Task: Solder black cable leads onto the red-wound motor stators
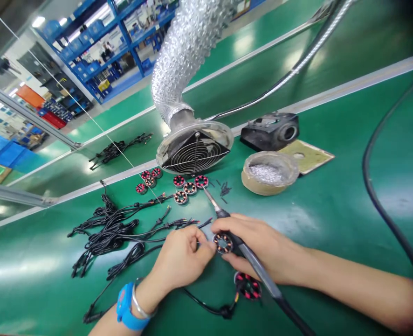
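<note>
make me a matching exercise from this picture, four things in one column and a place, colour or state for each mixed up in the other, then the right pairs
Column one
1. Soldering iron
2. Wristband
3. Round tub
4. Flexible duct

Column two
A. Bright blue
B. Crinkled, leading down to the round hood
C. In the right hand
D. Tan, with silvery bits inside

Right pairs
1-C
2-A
3-D
4-B

Glossy green across the flat surface (318, 219); alternating black and copper around the small metal coil ring (223, 235).
</note>
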`<state>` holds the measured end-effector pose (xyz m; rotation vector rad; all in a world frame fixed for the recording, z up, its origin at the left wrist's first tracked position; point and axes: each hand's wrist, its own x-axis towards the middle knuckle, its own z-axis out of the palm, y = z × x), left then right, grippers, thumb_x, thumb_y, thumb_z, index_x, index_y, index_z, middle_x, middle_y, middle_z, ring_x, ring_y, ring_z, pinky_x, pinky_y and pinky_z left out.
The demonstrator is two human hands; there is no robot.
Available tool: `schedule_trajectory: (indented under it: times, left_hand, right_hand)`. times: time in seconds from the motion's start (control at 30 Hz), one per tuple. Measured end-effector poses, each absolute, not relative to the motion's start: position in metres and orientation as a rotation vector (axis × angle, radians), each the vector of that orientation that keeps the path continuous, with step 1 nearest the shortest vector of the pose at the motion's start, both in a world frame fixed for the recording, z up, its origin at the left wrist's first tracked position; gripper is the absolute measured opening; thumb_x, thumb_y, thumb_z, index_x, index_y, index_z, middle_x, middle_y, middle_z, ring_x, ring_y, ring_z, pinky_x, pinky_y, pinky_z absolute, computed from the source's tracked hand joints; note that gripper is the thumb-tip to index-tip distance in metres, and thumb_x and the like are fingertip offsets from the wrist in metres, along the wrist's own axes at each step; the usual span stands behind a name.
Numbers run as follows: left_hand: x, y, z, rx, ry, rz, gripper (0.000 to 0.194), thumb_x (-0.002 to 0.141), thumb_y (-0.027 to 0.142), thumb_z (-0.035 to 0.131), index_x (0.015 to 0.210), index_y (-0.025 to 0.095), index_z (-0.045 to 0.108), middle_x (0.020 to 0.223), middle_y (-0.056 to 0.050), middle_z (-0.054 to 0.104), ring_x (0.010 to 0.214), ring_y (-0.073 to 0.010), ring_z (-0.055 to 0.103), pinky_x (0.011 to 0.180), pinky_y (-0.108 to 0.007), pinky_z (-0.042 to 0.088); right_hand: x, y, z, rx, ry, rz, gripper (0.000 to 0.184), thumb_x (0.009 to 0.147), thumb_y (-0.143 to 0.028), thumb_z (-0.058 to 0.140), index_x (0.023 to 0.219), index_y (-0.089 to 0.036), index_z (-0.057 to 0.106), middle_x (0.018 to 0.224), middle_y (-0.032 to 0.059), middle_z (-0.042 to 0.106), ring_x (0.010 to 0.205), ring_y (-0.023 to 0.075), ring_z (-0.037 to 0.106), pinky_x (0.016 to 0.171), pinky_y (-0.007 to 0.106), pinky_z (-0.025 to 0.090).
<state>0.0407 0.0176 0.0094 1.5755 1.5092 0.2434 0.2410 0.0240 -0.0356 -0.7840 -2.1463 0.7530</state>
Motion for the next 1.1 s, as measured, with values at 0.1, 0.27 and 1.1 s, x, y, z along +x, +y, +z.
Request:
schedule_trajectory:
  times: [0.1,0.27,1.1]
  left_hand:
    - [0.048,0.014,0.009,1.641,1.494,0.17,0.019,0.081,0.035,0.058,0.07,0.02,0.054,0.054,0.007,0.039,0.052,-0.0106,0.033,0.05,-0.024,0.022]
    - [0.046,0.022,0.004,1.371,1.39,0.294,0.023,0.076,0.039,0.057,0.067,0.019,0.05,0.055,0.007,0.039,0.051,-0.0089,0.031,0.05,-0.022,0.023]
    - [0.044,0.022,0.004,1.349,1.335,0.214,0.028,0.084,0.043,0.057,0.071,0.02,0.046,0.057,0.009,0.034,0.052,-0.0091,0.027,0.049,-0.023,0.02]
  right_hand:
    - [0.24,0.025,-0.036,-0.769,-2.142,0.74,0.04,0.074,-0.006,0.056,0.112,-0.018,0.051,0.089,0.0041,0.064,0.077,0.018,0.058,0.067,0.029,0.05]
    - [0.24,0.024,-0.033,-0.808,-2.151,0.741,0.041,0.072,-0.005,0.058,0.11,-0.019,0.053,0.088,0.0036,0.064,0.076,0.0175,0.059,0.068,0.028,0.05]
    - [0.244,0.026,-0.038,-0.749,-2.162,0.802,0.045,0.07,-0.002,0.056,0.113,-0.014,0.052,0.093,0.007,0.064,0.079,0.0206,0.057,0.072,0.033,0.05]
